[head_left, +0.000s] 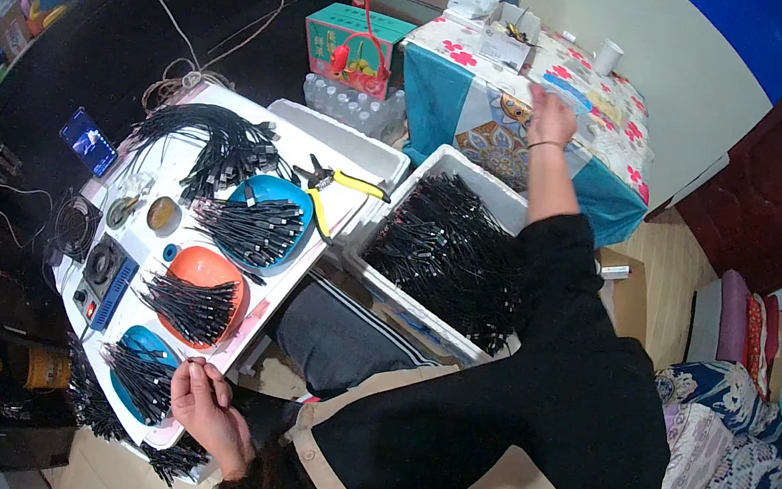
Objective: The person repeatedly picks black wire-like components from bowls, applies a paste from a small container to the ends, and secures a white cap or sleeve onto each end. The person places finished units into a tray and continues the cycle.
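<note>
My left hand [206, 411] is closed in a pinch beside the lower blue bowl [122, 391] of short black cables [141, 375]; what its fingers hold, if anything, is too small to make out. My right arm stretches to the far table, where my right hand [553, 119] is over the flowered cloth, next to a blue plastic package [567, 95]. Its fingers are blurred, and whether they touch the package does not show. On the white worktable, an orange bowl [240, 295] and a larger blue bowl [303, 193] also carry bundles of black cables.
Yellow-handled wire strippers [324, 184] lie beside the larger blue bowl. A white foam box [444, 159] full of black cables stands between the tables. A phone [89, 142], a small blue device [107, 281] and a round amber tin [163, 214] occupy the worktable's left side.
</note>
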{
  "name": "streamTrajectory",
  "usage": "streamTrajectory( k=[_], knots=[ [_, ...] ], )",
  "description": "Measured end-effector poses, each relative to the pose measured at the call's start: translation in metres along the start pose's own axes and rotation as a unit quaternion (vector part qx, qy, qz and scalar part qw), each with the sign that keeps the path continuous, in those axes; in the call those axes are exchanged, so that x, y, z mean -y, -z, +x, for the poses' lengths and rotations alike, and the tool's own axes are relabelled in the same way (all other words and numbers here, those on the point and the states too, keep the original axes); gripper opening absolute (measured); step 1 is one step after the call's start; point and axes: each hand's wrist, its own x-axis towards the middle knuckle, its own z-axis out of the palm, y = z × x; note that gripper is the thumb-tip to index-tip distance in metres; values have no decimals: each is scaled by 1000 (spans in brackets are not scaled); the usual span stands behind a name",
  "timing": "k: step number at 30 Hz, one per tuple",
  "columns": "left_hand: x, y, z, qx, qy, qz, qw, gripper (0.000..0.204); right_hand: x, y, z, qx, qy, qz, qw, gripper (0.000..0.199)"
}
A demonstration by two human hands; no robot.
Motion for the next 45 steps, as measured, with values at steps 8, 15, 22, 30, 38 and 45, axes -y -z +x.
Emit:
streamTrajectory(
  k=[8,15,22,30,38,45],
  knots=[
    [-1,-20,-3,14,0,-4,1000,15,-19,-15,105,-3,67,95,993,8],
    [9,-24,1,0,33,-39,999,15,-22,-99,159,227,-42,-155,960,35],
    [19,-8,8,42,42,-93,994,14,34,-75,-186,615,-46,-116,778,21],
    [2,9,-11,31,41,-89,995,14,31,-63,-409,629,293,-416,588,15],
    [5,18,-20,55,35,-125,990,14,18,-53,-407,585,292,-432,621,16],
    [8,6,-23,85,43,-144,985,14,26,-41,-402,617,286,-396,618,26]
  ],
)
